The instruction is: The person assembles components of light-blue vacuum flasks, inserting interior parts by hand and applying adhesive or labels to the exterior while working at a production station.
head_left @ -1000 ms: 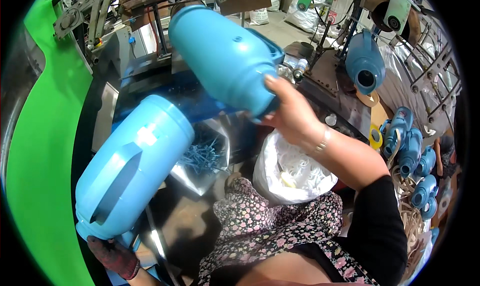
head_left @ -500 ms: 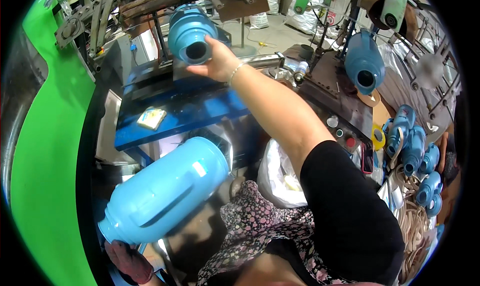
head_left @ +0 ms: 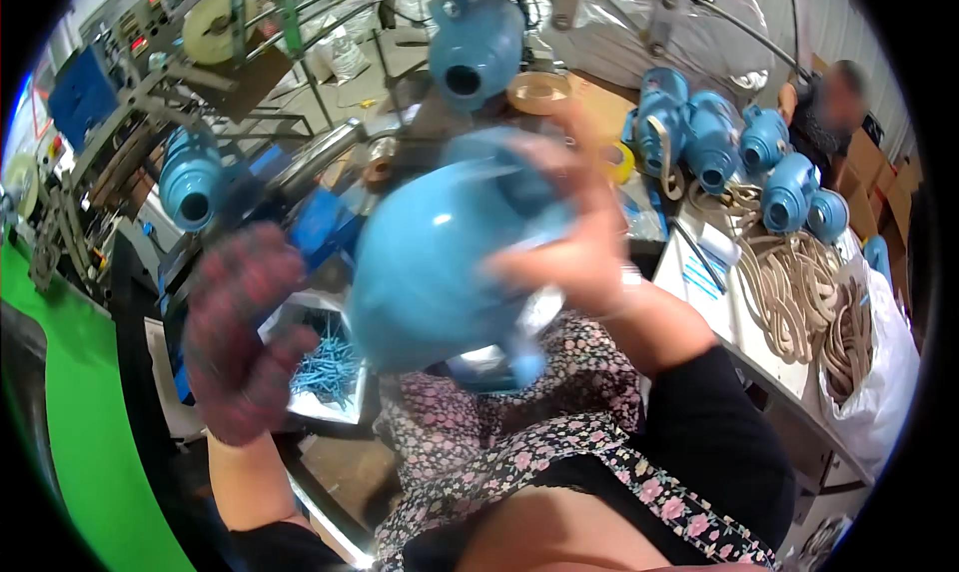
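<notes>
A light blue plastic thermos flask shell (head_left: pixel 430 262), smeared by motion, is tilted in front of my chest. My bare right hand (head_left: pixel 579 232) grips it at its right end, thumb in front and fingers behind. To its left is my left hand (head_left: pixel 245 332) in a dark red checked glove, raised with thumb and fingers apart and nothing between them. A gap shows between the glove and the shell. Two more blue flask shells sit in the machinery beyond, one flask shell (head_left: pixel 190 182) at the far left and another flask shell (head_left: pixel 478 52) at the far middle.
Several blue flasks (head_left: pixel 714 142) stand at the right, near coiled beige straps (head_left: pixel 789 292) on a white table (head_left: pixel 689 272). A box of thin blue plastic pieces (head_left: pixel 325 367) lies below my left hand. Behind the table is another person (head_left: pixel 834 117). A green panel (head_left: pixel 80 402) borders the left.
The view has turned right. My right hand has left the flask at the machine and now grips the flask before me. My gloved left hand has risen and come off its neck.
</notes>
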A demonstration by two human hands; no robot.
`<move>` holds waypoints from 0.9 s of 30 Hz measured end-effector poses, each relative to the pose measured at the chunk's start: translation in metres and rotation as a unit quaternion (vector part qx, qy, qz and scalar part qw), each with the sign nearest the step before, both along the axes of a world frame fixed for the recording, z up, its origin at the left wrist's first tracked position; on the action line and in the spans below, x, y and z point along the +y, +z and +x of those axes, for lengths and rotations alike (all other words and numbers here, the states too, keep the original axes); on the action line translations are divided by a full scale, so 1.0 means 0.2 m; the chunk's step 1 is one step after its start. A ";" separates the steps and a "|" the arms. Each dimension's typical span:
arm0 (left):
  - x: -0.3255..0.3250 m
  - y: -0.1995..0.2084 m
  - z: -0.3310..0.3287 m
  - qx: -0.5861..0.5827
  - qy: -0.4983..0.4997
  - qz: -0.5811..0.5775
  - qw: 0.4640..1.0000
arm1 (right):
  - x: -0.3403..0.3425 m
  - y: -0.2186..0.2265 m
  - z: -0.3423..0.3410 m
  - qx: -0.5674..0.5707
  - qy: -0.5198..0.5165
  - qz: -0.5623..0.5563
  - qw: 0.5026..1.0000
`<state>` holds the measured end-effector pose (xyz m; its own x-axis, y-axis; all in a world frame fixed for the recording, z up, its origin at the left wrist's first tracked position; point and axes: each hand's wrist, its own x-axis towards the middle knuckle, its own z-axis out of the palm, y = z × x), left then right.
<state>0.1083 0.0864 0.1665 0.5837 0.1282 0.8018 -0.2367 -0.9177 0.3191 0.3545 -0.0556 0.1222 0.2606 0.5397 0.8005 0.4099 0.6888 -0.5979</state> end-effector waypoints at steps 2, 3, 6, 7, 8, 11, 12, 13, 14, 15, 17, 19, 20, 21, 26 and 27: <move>0.01 0.00 0.09 -0.043 0.040 -0.147 0.987 | -0.40 -0.08 0.23 0.294 0.006 0.070 0.953; 0.03 -0.01 0.15 -0.044 0.040 -0.142 0.988 | -0.63 -0.21 0.38 0.267 -0.071 0.020 0.961; 0.10 0.04 0.56 0.075 0.008 -0.355 0.932 | -1.21 -0.62 0.48 0.437 -0.053 -0.204 0.874; 0.11 0.03 0.76 0.100 -0.007 -0.334 0.937 | -1.39 -0.78 0.51 0.507 -0.035 -0.260 0.821; 0.10 0.05 0.95 0.135 -0.007 -0.439 0.888 | -1.38 -0.74 0.40 0.577 -0.021 -0.258 0.774; 0.21 0.00 1.40 0.201 0.126 -0.337 0.911 | -1.39 -0.91 0.35 0.598 -0.019 -0.200 0.776; 0.32 -0.07 1.49 0.198 0.130 -0.339 0.911 | -1.35 -0.87 0.33 0.585 -0.025 -0.180 0.790; 0.47 -0.18 1.51 0.205 0.244 -0.082 0.944 | -1.30 -0.83 0.32 0.572 -0.025 -0.163 0.803; 0.47 -0.19 1.51 0.215 0.279 -0.046 0.935 | -1.30 -0.81 0.34 0.564 -0.025 -0.162 0.809; 0.38 -0.15 1.45 0.225 0.288 -0.088 0.927 | -1.31 -0.80 0.36 0.556 -0.028 -0.161 0.815; 0.20 -0.09 1.22 0.239 0.276 -0.175 0.914 | -1.38 -0.78 0.45 0.556 -0.030 -0.173 0.812; 0.08 -0.07 0.75 0.273 0.271 -0.229 0.894 | -1.44 -0.78 0.55 0.547 -0.036 -0.195 0.814; 0.05 -0.10 0.55 0.232 0.253 -0.268 0.900 | -1.47 -0.81 0.61 0.531 -0.037 -0.196 0.823; 0.06 -0.11 0.29 0.184 0.252 -0.325 0.893 | -1.43 -0.78 0.64 0.526 -0.077 -0.208 0.821; -0.21 0.13 -0.55 0.195 0.407 -0.350 0.821 | -0.49 -0.67 0.56 0.569 0.149 -0.171 0.790; -0.30 0.16 -0.53 0.153 0.357 -0.422 0.819 | -0.28 -0.59 0.41 0.574 0.108 -0.209 0.784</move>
<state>0.0015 0.0269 0.1979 0.2747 0.9580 0.0825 0.4743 -0.2097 0.8550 0.4359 -0.1126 0.0049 0.5464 0.8233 -0.1540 -0.6632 0.3130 -0.6798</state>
